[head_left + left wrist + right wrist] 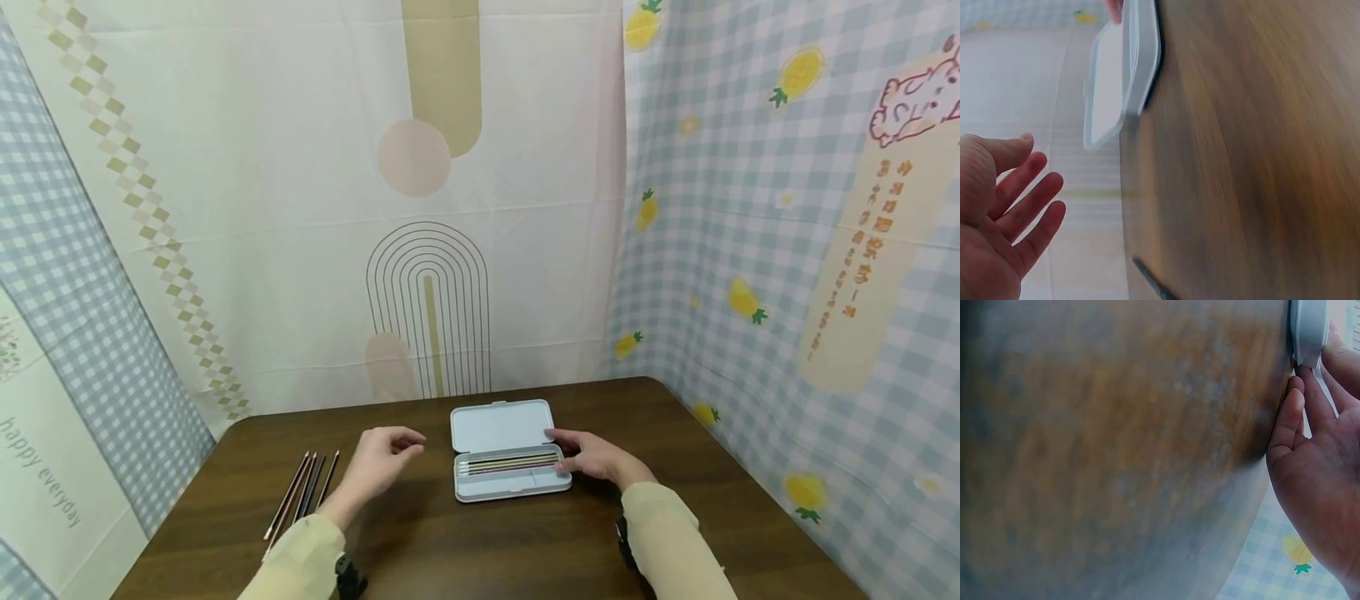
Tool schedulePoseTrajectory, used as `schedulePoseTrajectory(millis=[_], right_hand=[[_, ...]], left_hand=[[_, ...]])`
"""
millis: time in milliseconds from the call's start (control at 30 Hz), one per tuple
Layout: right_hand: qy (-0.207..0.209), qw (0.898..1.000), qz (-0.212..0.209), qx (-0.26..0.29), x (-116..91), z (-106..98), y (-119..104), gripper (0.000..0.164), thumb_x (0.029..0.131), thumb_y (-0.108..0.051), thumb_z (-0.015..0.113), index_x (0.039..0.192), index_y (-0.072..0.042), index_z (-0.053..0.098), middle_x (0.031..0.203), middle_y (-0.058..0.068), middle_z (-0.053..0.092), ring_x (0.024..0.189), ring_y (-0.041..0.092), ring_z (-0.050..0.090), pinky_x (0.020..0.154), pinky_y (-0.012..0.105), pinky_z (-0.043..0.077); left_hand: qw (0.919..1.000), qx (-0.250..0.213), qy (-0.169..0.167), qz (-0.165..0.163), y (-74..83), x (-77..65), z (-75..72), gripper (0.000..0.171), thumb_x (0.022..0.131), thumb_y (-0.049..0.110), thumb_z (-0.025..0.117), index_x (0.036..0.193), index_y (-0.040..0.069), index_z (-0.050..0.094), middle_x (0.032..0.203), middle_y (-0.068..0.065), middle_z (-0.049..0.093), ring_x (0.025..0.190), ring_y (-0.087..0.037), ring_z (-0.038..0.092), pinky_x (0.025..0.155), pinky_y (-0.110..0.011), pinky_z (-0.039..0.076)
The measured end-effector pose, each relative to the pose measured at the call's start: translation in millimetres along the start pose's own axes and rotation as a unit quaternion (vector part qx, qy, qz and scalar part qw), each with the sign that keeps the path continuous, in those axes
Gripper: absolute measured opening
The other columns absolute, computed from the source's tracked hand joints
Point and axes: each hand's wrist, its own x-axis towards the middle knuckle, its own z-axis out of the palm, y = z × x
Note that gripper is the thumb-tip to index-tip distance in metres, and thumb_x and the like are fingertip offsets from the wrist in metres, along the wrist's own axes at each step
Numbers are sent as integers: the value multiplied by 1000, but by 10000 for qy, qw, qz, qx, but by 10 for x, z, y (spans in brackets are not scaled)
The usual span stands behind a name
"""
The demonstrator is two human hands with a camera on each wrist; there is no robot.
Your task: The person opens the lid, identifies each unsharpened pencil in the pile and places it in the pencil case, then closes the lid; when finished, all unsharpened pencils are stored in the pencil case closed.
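A pale blue pencil case (513,487) lies on the table with its lid (501,427) folded back. Several pencils (510,463) lie side by side in its rear compartment; the front part shows a small divider. My right hand (596,460) holds the case's right end, thumb at the rim; the right wrist view shows the fingers against the case's end (1310,331). To the left of the case, my left hand (378,460) hovers over the table with fingers loosely bent and nothing in them. The left wrist view also shows this hand (1004,206) apart from the case.
Several loose pencils (300,492) lie in a spread bunch on the left of the brown table (465,550), partly behind the left forearm. A printed cloth (300,250) hangs behind the table, and a checked cloth (720,250) hangs along the right side.
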Motion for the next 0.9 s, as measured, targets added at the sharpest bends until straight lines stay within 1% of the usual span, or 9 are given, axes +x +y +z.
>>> schedulePoseTrajectory(millis=[167,267,400,567,733,833,900], right_hand=[[-34,10000,-42,-16,9,-1,7,68,94,-16,81,157,-15,56,161,21,49,147,42,43,121,67,28],[-41,10000,-57,-20,9,-1,4,68,94,-15,80,157,-14,55,161,21,48,148,42,43,121,66,29],[-52,10000,-53,-34,10,-3,2,68,94,-16,80,157,-14,55,161,21,48,148,43,42,121,67,28],[-62,10000,-43,-10,12,-12,11,68,95,-17,80,158,-14,55,161,22,48,148,43,42,121,67,28],[-82,9999,-111,-11,3,-20,6,68,95,-16,80,158,-12,54,161,23,47,149,44,41,121,66,29],[-116,9997,-204,-35,4,-20,0,68,96,-15,79,158,-10,53,161,24,47,150,45,40,121,66,29],[-114,9998,-191,6,8,-19,2,67,96,-15,79,158,-11,53,162,23,46,150,44,39,121,66,28]], left_hand=[[9987,166,202,-426,-176,-162,-270,11,95,7,81,102,13,84,96,3,79,86,-13,71,74,-32,57],[9976,262,244,-594,-263,-251,-412,10,95,7,81,104,11,83,96,2,79,88,-15,73,78,-33,58],[9962,348,245,-762,-389,-373,-562,11,95,6,80,105,8,82,97,1,79,88,-16,73,78,-33,57],[9948,420,149,-914,-520,-510,-687,16,92,3,82,108,3,81,98,-2,79,87,-18,72,75,-31,56],[9924,595,123,-1075,-608,-614,-788,26,87,1,84,112,0,79,102,-9,79,88,-22,73,77,-37,58],[9900,655,200,-1232,-663,-671,-845,32,84,-2,84,115,-3,77,104,-14,78,88,-25,75,79,-42,60],[9889,695,250,-1292,-705,-705,-876,34,82,-4,83,116,-4,77,104,-16,78,87,-26,76,79,-44,61]])
